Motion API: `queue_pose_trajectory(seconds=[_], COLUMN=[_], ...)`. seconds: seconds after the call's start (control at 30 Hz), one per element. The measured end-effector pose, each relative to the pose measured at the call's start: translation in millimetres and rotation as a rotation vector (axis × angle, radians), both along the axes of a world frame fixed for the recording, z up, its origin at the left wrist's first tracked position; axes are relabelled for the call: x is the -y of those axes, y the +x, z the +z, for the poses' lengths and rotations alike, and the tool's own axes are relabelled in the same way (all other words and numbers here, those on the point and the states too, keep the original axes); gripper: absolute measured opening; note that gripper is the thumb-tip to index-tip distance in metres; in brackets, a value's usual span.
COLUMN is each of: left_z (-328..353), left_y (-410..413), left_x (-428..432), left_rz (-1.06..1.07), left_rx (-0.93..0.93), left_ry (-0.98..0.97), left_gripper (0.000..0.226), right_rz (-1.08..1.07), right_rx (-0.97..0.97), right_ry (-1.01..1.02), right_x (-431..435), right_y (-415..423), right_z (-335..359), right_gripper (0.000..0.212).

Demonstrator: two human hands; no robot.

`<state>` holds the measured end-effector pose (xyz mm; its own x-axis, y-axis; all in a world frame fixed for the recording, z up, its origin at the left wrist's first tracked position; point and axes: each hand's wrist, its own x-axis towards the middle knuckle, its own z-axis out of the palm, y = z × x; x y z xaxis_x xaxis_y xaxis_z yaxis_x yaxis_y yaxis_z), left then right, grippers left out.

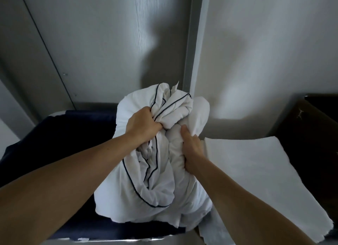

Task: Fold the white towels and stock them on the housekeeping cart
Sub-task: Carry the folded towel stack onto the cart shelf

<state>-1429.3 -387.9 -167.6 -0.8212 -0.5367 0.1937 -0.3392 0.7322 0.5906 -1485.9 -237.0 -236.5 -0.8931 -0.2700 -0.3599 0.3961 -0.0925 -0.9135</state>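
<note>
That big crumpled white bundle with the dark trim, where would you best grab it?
Probably by the gathered folds in its upper middle, from the near side, as now: left hand grips the left folds, right hand the right. The white bundle is limp and bulky, so bunched cloth gives a firm handful.

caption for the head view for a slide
Over a navy bag, the left hand and right hand grip a bunched white linen bundle with dark piping.
</note>
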Motion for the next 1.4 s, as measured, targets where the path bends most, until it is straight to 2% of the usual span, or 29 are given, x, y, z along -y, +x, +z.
queue_pose_trajectory(seconds=[0.17, 0.33, 0.47, 0.63, 0.77, 0.87, 1.0, 1.23, 1.4], left_z=[-24.5, -98.8, -182.3, -275.1, -321.2, -332.2, -317.6, -254.5, -205.4], left_y=[-4.6, -20.1, -25.7, -27.7, -41.9, -58.4, -76.4, -98.9, -109.0], left_x=[44.4, 105.4, 151.1, 183.2, 188.3, 175.3, 156.2, 92.7, -11.8], left_rz=[0.011, 0.005, 0.02, 0.048, 0.058, -0.085, -0.216, -0.16, -0.178], left_rx=[0.022, 0.216, 0.368, 0.454, 0.536, 0.654, 0.741, 0.614, 0.437], left_ry=[-0.003, 0.045, 0.146, 0.271, 0.338, 0.421, 0.442, 0.339, 0.294], left_gripper=[0.038, 0.035, 0.035, 0.036, 0.058, 0.058, 0.046, 0.037, 0.04], right_rz=[0.068, 0.118, 0.125, 0.154, 0.349, 0.52, 0.607, 0.529, 0.397], right_rx=[0.086, 0.235, 0.288, 0.369, 0.434, 0.396, 0.253, -0.051, -0.284], right_ry=[0.043, 0.135, 0.164, 0.217, 0.325, 0.498, 0.62, 0.681, 0.732], right_x=[46.5, 102.8, 150.8, 184.5, 179.4, 163.9, 147.3, 68.5, -53.4], right_y=[-6.4, -19.9, -29.2, -35.0, -49.2, -57.7, -60.9, -73.4, -67.6], right_z=[-30.0, -106.6, -186.5, -272.8, -305.0, -305.9, -274.4, -193.9, -130.9], right_gripper=[0.061, 0.073, 0.071, 0.065, 0.058, 0.061, 0.064, 0.053, 0.047])
